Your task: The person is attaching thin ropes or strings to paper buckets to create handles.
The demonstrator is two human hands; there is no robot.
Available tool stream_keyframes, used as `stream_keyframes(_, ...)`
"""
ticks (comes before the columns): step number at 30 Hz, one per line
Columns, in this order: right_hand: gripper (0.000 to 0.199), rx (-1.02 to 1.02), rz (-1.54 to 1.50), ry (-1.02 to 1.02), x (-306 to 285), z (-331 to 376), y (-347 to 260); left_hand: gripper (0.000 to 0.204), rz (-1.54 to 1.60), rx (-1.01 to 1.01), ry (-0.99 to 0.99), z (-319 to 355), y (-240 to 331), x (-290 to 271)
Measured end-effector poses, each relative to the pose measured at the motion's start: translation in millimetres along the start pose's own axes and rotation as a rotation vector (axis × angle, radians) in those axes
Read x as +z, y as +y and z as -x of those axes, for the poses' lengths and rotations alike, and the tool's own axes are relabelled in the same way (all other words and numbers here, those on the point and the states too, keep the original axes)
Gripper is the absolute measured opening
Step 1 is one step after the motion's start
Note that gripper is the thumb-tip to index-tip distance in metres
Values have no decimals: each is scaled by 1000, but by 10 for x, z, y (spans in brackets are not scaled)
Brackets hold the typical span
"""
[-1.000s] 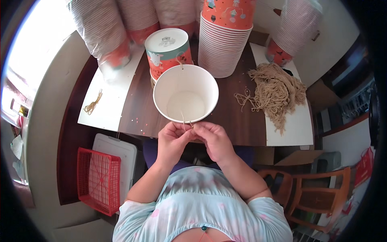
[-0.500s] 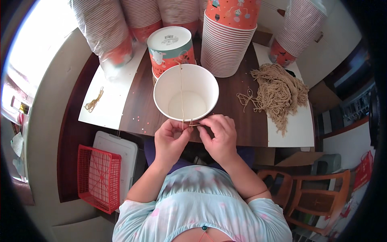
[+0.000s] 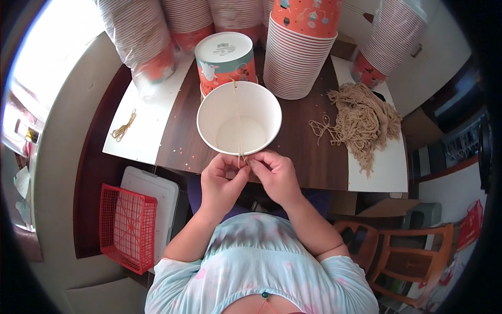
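I note right hand [image 3: 277,177] back beside left hand [image 3: 220,177] below bucket [image 3: 256,123] rim; both pinch cord [image 3: 238,112], so work seems unfinished.

tub [image 3: 212,118]: smooth paper | twine heap [image 3: 361,118]: rough, matt | tabletop [image 3: 308,144]: wood-grain | basket [image 3: 148,230]: plastic

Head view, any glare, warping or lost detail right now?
In the head view, the upper-left window is blown out to white; in the head view, the near edge of the tabletop bows and the corners go black; in the head view, twine between the left hand and right hand is hard to trace.
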State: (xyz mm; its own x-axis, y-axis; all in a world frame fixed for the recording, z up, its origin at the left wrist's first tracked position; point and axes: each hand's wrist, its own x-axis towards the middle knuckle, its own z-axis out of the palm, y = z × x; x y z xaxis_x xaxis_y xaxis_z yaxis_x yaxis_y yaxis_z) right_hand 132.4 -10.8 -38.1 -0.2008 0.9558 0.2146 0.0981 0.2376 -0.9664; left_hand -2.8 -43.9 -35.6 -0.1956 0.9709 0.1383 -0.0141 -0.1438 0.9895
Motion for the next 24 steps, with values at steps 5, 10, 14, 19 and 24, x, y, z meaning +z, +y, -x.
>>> stream_keyframes(5, 19, 427, -640, -194, -46, 13, 5, 12, 57, -19, -12, 21, 0, -52)
stream_keyframes(10, 17, 512, -886, -198, -32, 20, 88, 10, 15, -14, -5, 30, -25, -88)
stream_keyframes(14, 13, 669, -1131, -281, -72, 4, 173, 8, 298, -41, -30, 26, 18, -67)
stream_keyframes(19, 16, 590, -1001, -176, 1, 45, 110, 20, -217, 399, -52, 5, -66, -85)
stream_keyframes(24, 13, 549, -930, -87, 56, 77, 128, 20, -355, 507, 21, 40, -22, -32)
